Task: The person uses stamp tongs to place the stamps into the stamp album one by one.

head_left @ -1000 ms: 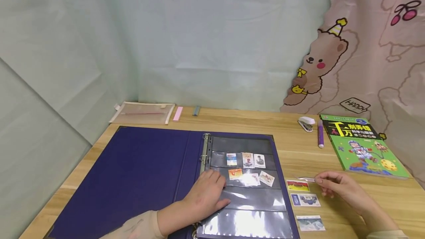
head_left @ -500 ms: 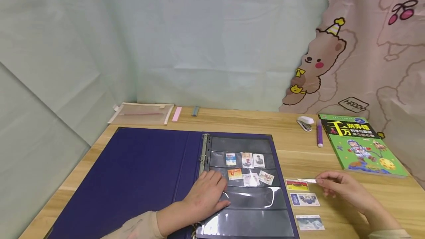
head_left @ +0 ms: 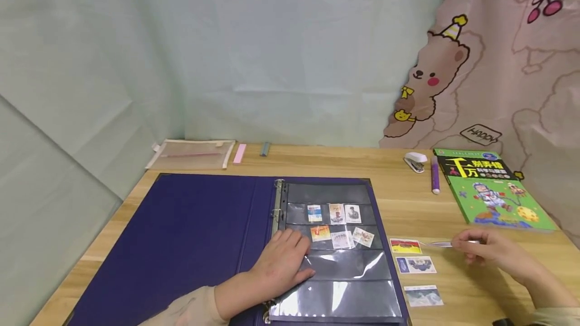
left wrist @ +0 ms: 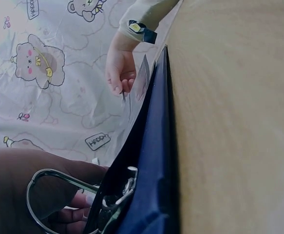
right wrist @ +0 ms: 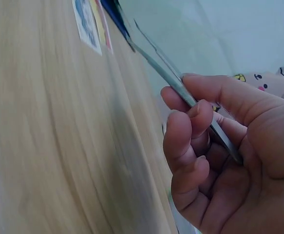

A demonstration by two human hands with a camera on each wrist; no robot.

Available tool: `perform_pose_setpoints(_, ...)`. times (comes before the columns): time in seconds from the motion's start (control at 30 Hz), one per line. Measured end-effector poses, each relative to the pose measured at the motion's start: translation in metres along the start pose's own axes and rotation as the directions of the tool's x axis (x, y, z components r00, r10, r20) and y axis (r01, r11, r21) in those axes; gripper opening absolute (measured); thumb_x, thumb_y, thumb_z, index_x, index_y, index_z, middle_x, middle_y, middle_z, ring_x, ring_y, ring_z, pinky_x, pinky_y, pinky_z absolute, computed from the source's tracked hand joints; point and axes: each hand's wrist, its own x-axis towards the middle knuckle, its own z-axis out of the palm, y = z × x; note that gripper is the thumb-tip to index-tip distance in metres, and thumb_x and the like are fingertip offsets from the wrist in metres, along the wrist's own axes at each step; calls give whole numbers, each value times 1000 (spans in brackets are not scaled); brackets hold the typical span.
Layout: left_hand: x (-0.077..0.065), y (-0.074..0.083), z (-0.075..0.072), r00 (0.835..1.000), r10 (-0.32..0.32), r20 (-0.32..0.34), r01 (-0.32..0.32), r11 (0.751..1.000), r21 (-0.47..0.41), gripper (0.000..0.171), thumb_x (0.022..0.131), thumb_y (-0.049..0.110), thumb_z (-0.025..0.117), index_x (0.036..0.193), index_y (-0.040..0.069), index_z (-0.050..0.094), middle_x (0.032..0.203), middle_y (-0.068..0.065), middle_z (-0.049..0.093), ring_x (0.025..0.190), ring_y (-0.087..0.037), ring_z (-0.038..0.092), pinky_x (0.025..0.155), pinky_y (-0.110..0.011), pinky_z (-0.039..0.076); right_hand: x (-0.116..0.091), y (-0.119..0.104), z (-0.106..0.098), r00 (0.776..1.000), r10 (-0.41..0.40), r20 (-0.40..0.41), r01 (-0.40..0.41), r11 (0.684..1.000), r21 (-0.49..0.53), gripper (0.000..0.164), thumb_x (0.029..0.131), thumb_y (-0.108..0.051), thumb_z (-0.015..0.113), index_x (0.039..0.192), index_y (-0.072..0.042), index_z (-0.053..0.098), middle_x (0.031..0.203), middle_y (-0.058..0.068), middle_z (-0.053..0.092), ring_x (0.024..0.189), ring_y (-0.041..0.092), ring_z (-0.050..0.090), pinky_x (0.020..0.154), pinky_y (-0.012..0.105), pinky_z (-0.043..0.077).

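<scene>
My left hand (head_left: 284,260) rests with relaxed fingers on the inner side of a clear pocket page (head_left: 337,265) in an open dark-blue ring binder (head_left: 195,230). Several stamps, such as an orange one (head_left: 320,233), sit in two of the page's rows. To the right of the binder, my right hand (head_left: 489,251) pinches metal tweezers (right wrist: 167,74) between thumb and fingers. The tweezers' tips stand apart with nothing between them, pointing left toward a red-and-yellow stamp (head_left: 405,246). Below it on the table lie a blue-and-white stamp (head_left: 416,264) and a grey one (head_left: 423,296).
Beyond the right hand lie a green book (head_left: 494,195), a purple marker (head_left: 435,176) and a white stapler (head_left: 415,161). Along the back edge are a mesh zip pouch (head_left: 192,154), a pink strip (head_left: 239,153) and a grey-green piece (head_left: 265,149). Metal rings (left wrist: 49,173) rise beside the left hand.
My right hand has drawn back to the right with the tweezers, off the red-and-yellow stamp's top edge. The left hand stays on the page. The head view has shifted slightly.
</scene>
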Motion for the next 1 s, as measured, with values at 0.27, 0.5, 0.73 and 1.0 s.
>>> perform_pose_setpoints(0.27,1,-2,-1,999,-24,22,25,1000,-14,40,70,50,67,87,18,49,83,6,48,78,-10,42,72,-25,34,0,-2,-13,998,48,51,-44,996,-76,24,93,-13,45,97,8,57,68,-10,56,58,7,51,48,26,39)
perform_pose_setpoints(0.5,2,-1,1,999,-24,35,25,999,-31,41,70,49,67,89,17,49,82,6,46,77,-11,42,72,-25,33,1,-5,-14,995,56,86,-48,994,-99,24,92,-12,47,95,10,56,67,-12,54,56,4,49,46,26,37)
perform_pose_setpoints(0.73,2,-1,-1,999,-33,39,35,998,-52,40,70,48,68,88,17,50,82,6,46,77,-10,42,72,-25,34,6,-9,-12,993,58,103,-48,994,-100,25,92,-14,47,98,7,58,66,-11,52,56,4,48,47,25,37)
perform_pose_setpoints(1.0,2,0,-1,999,-33,37,35,998,-49,40,70,48,68,88,17,50,81,6,46,77,-10,42,71,-25,33,9,-8,-10,993,27,111,-22,999,-43,22,91,-13,48,96,5,59,65,-12,54,56,2,51,47,25,41)
